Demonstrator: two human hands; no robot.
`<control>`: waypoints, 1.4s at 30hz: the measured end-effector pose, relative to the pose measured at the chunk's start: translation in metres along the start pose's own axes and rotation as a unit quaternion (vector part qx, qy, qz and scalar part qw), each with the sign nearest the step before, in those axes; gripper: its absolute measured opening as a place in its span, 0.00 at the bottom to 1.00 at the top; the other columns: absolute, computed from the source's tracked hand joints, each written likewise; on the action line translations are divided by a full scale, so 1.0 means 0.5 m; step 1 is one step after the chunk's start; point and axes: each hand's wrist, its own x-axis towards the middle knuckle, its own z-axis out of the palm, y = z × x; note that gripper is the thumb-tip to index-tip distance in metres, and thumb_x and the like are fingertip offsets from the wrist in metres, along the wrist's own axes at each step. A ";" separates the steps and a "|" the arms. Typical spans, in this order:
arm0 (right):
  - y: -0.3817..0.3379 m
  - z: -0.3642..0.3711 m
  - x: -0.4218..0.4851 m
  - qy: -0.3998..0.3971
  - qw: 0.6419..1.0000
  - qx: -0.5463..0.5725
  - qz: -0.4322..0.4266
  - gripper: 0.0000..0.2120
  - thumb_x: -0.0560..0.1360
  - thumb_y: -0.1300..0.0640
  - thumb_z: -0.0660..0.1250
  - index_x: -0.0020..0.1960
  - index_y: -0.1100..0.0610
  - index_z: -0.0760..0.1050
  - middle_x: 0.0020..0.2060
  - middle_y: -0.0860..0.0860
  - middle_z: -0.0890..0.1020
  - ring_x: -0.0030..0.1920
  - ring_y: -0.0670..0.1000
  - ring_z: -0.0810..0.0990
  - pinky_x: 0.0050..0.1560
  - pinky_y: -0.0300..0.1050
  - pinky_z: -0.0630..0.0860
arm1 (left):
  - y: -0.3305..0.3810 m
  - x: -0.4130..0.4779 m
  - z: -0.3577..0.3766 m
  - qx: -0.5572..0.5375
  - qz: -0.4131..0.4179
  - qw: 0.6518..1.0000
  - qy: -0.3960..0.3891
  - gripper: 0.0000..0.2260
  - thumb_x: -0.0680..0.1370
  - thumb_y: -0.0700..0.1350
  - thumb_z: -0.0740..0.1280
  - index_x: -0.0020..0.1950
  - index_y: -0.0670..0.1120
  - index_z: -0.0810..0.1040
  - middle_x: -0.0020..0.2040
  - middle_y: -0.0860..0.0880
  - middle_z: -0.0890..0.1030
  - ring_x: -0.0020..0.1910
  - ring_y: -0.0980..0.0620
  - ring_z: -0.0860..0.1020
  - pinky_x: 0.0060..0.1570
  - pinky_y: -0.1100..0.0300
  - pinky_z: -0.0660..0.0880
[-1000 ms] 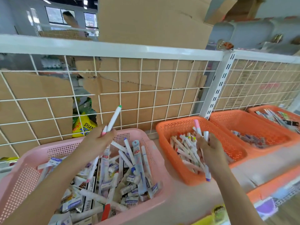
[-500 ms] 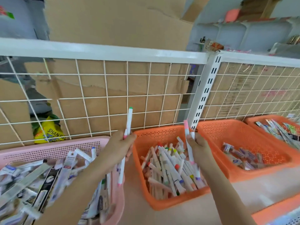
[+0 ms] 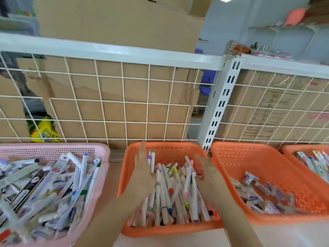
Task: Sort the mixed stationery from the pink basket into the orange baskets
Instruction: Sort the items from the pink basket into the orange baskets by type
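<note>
Two white markers [image 3: 151, 162] stood nearly upright at the left inner side of the nearest orange basket [image 3: 170, 229]. Their long axes ran away from the viewer, coloured caps at the far end, one green and one pinkish. They lay just beside the fingers of the left hand [image 3: 144, 177]. That hand was held flat, fingers straight, together and pointing away, palm turned toward the basket's middle. The thumb was hidden, so contact with the pair could not be confirmed. Below lay the marker pile [image 3: 165, 198], mostly white barrels with mixed cap colours, long axes roughly near-to-far and fanned. The right hand [image 3: 205, 172] hung over the right side of the pile, fingers relaxed and loosely spread, gripping nothing. A pink-capped marker [image 3: 189, 177] slanted just beside it, cap at the far end. Both forearms entered from the lower edge, and the left one crossed the near right corner of the pink basket [image 3: 104, 166]. That basket sat to the left and held mixed stationery [image 3: 44, 189]. To the right, a second orange basket [image 3: 249, 157] held small packs [image 3: 258, 195], and a third orange basket [image 3: 302, 147] was cut off by the frame edge. Behind the row stood a white wire grid [image 3: 124, 104], a slotted post [image 3: 220, 107], cardboard boxes [image 3: 115, 24] and a yellow bag [image 3: 45, 132].
</note>
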 end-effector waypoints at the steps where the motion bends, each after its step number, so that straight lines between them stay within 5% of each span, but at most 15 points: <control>1: 0.002 -0.004 -0.003 0.011 1.000 -0.007 -0.017 0.26 0.76 0.65 0.63 0.70 0.48 0.65 0.70 0.48 0.68 0.61 0.50 0.75 0.51 0.34 0.67 | 0.002 -0.004 0.000 0.032 0.004 0.999 0.004 0.36 0.76 0.33 0.65 0.77 0.50 0.50 0.66 0.51 0.62 0.52 0.58 0.73 0.34 0.82 0.66; 4: 0.001 -0.014 -0.008 0.042 0.997 -0.013 -0.058 0.20 0.77 0.59 0.64 0.68 0.50 0.68 0.68 0.49 0.70 0.60 0.51 0.75 0.49 0.34 0.67 | 0.004 -0.018 -0.018 0.133 0.054 0.989 0.022 0.26 0.77 0.38 0.65 0.73 0.49 0.62 0.68 0.51 0.63 0.65 0.55 0.67 0.52 0.80 0.60; 9: -0.016 -0.015 -0.011 0.027 0.995 0.014 -0.098 0.20 0.76 0.52 0.65 0.67 0.49 0.69 0.64 0.47 0.73 0.53 0.47 0.77 0.48 0.36 0.68 | 0.011 -0.060 -0.106 0.200 0.100 0.974 0.036 0.19 0.76 0.40 0.65 0.67 0.48 0.71 0.64 0.50 0.72 0.61 0.51 0.73 0.61 0.64 0.65; 15: -0.061 0.008 -0.015 0.017 0.995 -0.017 -0.097 0.18 0.75 0.53 0.67 0.65 0.50 0.71 0.59 0.48 0.76 0.52 0.50 0.77 0.46 0.42 0.71 | -0.031 -0.112 -0.250 0.272 0.064 0.955 0.101 0.15 0.75 0.42 0.64 0.63 0.47 0.75 0.60 0.52 0.75 0.56 0.51 0.75 0.46 0.65 0.65; 24: -0.175 0.088 -0.024 0.006 0.993 -0.047 -0.108 0.16 0.74 0.56 0.68 0.61 0.54 0.75 0.57 0.51 0.78 0.58 0.54 0.76 0.55 0.46 0.70 | -0.114 -0.166 -0.452 0.336 0.013 0.933 0.131 0.16 0.76 0.40 0.67 0.64 0.48 0.76 0.63 0.50 0.76 0.49 0.48 0.78 0.45 0.59 0.73; 29: -0.266 0.151 -0.045 -0.005 0.990 -0.038 -0.137 0.13 0.73 0.54 0.67 0.57 0.54 0.77 0.53 0.51 0.81 0.53 0.56 0.79 0.52 0.49 0.73 | -0.159 -0.169 -0.544 0.348 -0.018 0.932 0.103 0.17 0.77 0.43 0.66 0.66 0.49 0.73 0.65 0.51 0.75 0.57 0.48 0.77 0.51 0.60 0.70; 32: -0.323 0.193 -0.059 -0.013 0.987 -0.040 -0.156 0.21 0.69 0.45 0.57 0.57 0.51 0.77 0.53 0.49 0.81 0.54 0.56 0.79 0.59 0.52 0.71 | -0.197 -0.166 -0.594 0.332 -0.010 0.940 0.077 0.16 0.76 0.44 0.67 0.64 0.50 0.75 0.63 0.50 0.76 0.49 0.49 0.77 0.51 0.58 0.71; 34: -0.361 0.221 -0.067 -0.043 0.981 -0.069 -0.177 0.19 0.72 0.46 0.57 0.61 0.48 0.74 0.56 0.46 0.78 0.58 0.52 0.77 0.59 0.34 0.61 | -0.220 -0.164 -0.623 0.324 -0.020 0.944 0.051 0.15 0.76 0.45 0.67 0.64 0.51 0.75 0.62 0.52 0.77 0.40 0.52 0.76 0.45 0.59 0.73; 35: -0.376 0.236 -0.069 -0.067 0.977 -0.069 -0.188 0.16 0.75 0.50 0.60 0.63 0.47 0.72 0.58 0.45 0.76 0.59 0.49 0.76 0.55 0.33 0.60 | -0.230 -0.162 -0.636 0.321 -0.020 0.946 0.033 0.14 0.77 0.45 0.66 0.63 0.52 0.75 0.61 0.52 0.77 0.41 0.52 0.77 0.46 0.58 0.74; 38: -0.422 0.284 -0.079 -0.130 0.967 -0.051 -0.214 0.17 0.78 0.58 0.62 0.65 0.47 0.70 0.61 0.43 0.74 0.56 0.44 0.76 0.52 0.35 0.67 | -0.252 -0.157 -0.666 0.315 -0.020 0.948 -0.030 0.11 0.78 0.45 0.65 0.59 0.54 0.76 0.58 0.53 0.78 0.51 0.53 0.78 0.52 0.59 0.74; 42: -0.465 0.339 -0.082 -0.212 0.950 -0.138 -0.182 0.16 0.78 0.55 0.61 0.65 0.49 0.70 0.58 0.47 0.77 0.56 0.48 0.76 0.52 0.43 0.71 | -0.276 -0.145 -0.685 0.366 0.005 0.925 -0.097 0.11 0.78 0.47 0.65 0.60 0.52 0.75 0.59 0.54 0.77 0.56 0.56 0.75 0.56 0.63 0.70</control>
